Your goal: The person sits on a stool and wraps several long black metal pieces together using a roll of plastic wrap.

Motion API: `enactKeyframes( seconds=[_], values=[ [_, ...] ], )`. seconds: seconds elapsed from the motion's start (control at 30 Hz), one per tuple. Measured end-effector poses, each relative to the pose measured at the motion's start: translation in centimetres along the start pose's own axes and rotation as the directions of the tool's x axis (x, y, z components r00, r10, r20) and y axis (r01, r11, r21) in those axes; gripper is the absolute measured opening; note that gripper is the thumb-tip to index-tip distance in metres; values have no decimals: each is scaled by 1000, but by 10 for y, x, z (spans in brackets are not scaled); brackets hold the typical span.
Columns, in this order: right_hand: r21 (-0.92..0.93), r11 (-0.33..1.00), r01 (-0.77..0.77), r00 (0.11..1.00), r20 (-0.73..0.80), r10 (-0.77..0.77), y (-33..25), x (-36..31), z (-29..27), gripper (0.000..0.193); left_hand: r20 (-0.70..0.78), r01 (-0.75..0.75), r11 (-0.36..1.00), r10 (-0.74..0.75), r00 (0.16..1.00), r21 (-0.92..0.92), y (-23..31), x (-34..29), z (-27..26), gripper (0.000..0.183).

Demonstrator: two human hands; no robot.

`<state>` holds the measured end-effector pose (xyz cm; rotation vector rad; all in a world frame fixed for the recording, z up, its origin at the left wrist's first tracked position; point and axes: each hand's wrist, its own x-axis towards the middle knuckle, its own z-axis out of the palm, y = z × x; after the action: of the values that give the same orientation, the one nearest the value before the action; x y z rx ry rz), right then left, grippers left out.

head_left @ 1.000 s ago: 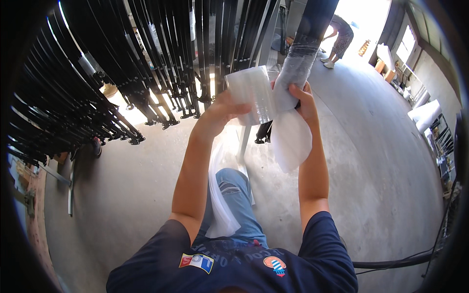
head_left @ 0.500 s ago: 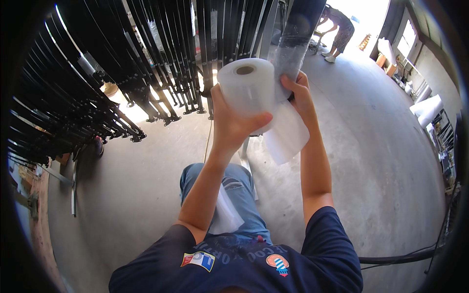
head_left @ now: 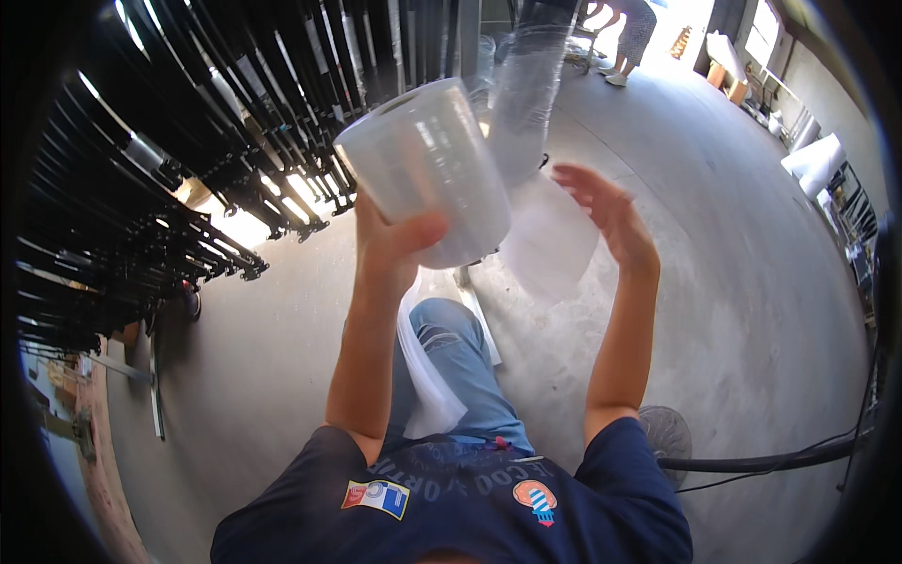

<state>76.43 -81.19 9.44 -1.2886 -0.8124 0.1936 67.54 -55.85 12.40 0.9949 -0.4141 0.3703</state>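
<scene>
My left hand [head_left: 387, 240] grips a thick roll of clear plastic film [head_left: 427, 169] from below, thumb pressed on its side. The roll is tilted, its core end facing up and to the left. Just right of it stands a long upright piece wrapped in clear film [head_left: 528, 94]; what lies under the film is hard to make out. A loose whitish flap of film [head_left: 550, 249] hangs below its lower end. Beside that flap my right hand [head_left: 615, 216] is open, fingers spread and slightly blurred, with nothing visible in it.
Many long black metal frames [head_left: 244, 122] stand in rows at the left. Another strip of whitish film [head_left: 434, 395] lies over my leg. A person [head_left: 631, 38] bends over at the far right. A black hose [head_left: 752, 462] crosses the floor at lower right, near a round grey disc [head_left: 665, 434].
My right hand has let go of the wrapped piece and moved to the right, fingers opening. The roll in my left hand has moved left and tilted.
</scene>
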Motion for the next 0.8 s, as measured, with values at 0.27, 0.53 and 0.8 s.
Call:
enactKeyframes(
  seconds=[0.27, 0.53, 0.8],
  values=[
    [-634, 744, -213, 922, -382, -61, -13, 7, 66, 29, -27, -61, 995, 63, 998, 80, -4, -6, 2, 72],
    [-926, 377, -26, 840, -225, -494, -10, 44, 56, 4, -18, -65, 991, 67, 998, 117, 0, -10, -28, 66],
    [-964, 206, -168, 598, -266, -756, 13, 70, 69, 24, -97, -55, 998, 53, 994, -15, -7, -11, -29, 66]
  ],
)
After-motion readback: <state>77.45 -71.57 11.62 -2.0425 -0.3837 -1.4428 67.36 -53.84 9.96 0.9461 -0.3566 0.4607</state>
